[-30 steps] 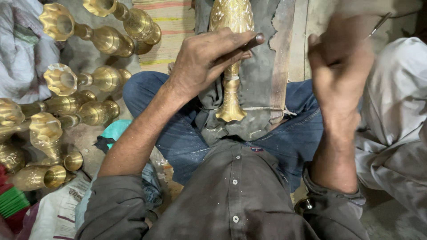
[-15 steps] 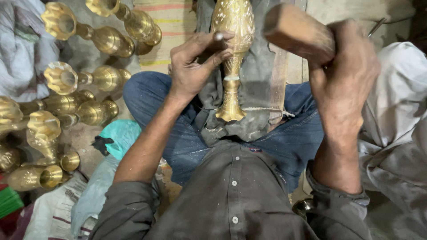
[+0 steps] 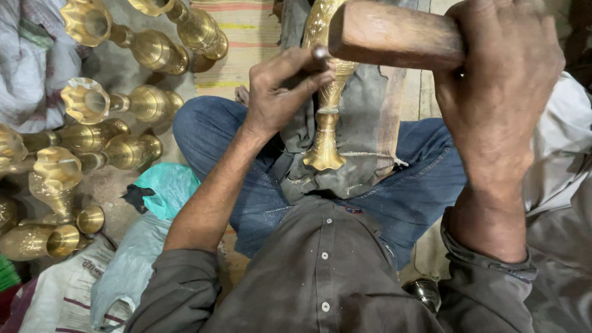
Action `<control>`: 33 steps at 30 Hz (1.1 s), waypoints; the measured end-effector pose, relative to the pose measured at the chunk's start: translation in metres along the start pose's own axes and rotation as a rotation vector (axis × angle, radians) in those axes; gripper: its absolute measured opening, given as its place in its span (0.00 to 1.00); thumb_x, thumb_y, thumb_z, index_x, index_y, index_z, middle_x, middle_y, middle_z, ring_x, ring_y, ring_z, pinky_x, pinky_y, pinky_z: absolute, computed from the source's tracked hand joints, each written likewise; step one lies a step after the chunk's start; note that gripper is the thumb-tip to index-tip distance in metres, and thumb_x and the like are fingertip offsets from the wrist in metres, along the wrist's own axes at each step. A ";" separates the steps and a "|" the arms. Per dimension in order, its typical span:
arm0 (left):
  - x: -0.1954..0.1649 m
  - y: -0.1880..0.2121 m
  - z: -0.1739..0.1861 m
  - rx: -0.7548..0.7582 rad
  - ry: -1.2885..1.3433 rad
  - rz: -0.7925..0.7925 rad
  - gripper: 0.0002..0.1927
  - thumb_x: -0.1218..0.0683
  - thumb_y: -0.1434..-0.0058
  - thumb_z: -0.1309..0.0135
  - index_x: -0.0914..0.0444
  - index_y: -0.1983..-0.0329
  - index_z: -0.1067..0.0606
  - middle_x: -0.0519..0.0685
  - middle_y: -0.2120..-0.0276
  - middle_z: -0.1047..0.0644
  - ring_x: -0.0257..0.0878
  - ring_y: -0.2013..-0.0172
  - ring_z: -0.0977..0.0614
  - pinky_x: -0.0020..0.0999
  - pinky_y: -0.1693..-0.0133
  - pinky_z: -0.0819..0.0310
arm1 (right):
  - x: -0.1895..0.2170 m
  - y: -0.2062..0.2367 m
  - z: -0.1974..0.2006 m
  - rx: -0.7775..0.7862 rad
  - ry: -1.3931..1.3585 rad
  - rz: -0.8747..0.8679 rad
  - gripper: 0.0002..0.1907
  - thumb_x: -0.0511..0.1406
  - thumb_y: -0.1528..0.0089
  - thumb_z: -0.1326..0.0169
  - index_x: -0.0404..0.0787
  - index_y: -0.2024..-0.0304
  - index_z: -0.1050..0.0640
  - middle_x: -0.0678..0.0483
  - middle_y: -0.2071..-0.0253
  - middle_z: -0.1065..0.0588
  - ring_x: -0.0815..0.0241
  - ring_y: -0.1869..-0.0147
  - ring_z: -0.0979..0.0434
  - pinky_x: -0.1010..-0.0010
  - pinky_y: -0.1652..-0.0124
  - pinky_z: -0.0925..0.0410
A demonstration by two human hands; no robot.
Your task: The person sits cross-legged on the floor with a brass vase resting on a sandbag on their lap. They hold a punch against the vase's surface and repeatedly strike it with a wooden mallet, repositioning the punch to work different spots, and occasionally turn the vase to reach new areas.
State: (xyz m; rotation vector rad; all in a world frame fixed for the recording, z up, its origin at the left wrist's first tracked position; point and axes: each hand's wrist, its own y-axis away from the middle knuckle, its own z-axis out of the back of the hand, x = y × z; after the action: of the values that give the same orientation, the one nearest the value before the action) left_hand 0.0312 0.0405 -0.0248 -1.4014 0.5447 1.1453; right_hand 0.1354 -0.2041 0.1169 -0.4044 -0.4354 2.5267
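Brass vase (image 3: 327, 117): one on lap; left hand (image 3: 280, 92) pinches punch (image 3: 320, 54), right hand (image 3: 499, 86) grips mallet (image 3: 394, 34).

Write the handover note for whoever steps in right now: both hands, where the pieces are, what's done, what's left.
Left hand: fingers pinch a thin metal punch against the brass vase.
Right hand: gripping a wooden mallet, its head close above the punch.
Vase lies lengthwise on a grey cloth across the lap, foot toward the body.
Other brass vases lie on the floor to the left.
Done: vase body shows relief pattern; how much is finished cannot be told.
Left: punch work on the vase neck is underway.
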 end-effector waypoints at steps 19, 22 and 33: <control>-0.016 0.005 -0.007 -0.150 0.112 0.103 0.14 0.60 0.27 0.38 0.62 0.39 0.23 0.50 0.52 0.17 0.36 0.56 0.13 0.29 0.53 0.14 | 0.014 -0.036 -0.023 0.069 -0.412 -0.162 0.28 0.37 0.39 0.32 0.33 0.43 0.29 0.38 0.52 0.23 0.35 0.48 0.22 0.51 0.51 0.30; -0.020 0.014 -0.008 -0.420 0.360 0.285 0.17 0.59 0.27 0.40 0.64 0.37 0.25 0.49 0.54 0.17 0.35 0.59 0.13 0.28 0.56 0.14 | 0.020 -0.057 -0.051 0.288 -0.600 -0.274 0.45 0.50 0.42 0.25 0.32 0.37 0.33 0.32 0.56 0.23 0.30 0.52 0.22 0.49 0.55 0.30; -0.018 0.029 -0.035 -0.407 0.373 0.259 0.17 0.65 0.27 0.40 0.65 0.36 0.25 0.50 0.56 0.17 0.33 0.55 0.15 0.27 0.50 0.19 | 0.009 -0.070 -0.090 0.266 -1.210 -0.149 0.63 0.43 0.45 0.20 0.32 0.22 0.47 0.39 0.18 0.40 0.48 0.13 0.43 0.60 0.18 0.45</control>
State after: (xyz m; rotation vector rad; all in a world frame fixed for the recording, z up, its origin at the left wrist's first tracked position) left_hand 0.0104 -0.0028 -0.0291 -1.9618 0.8056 1.2531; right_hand 0.1937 -0.1229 0.0612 1.2615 -0.4936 2.3535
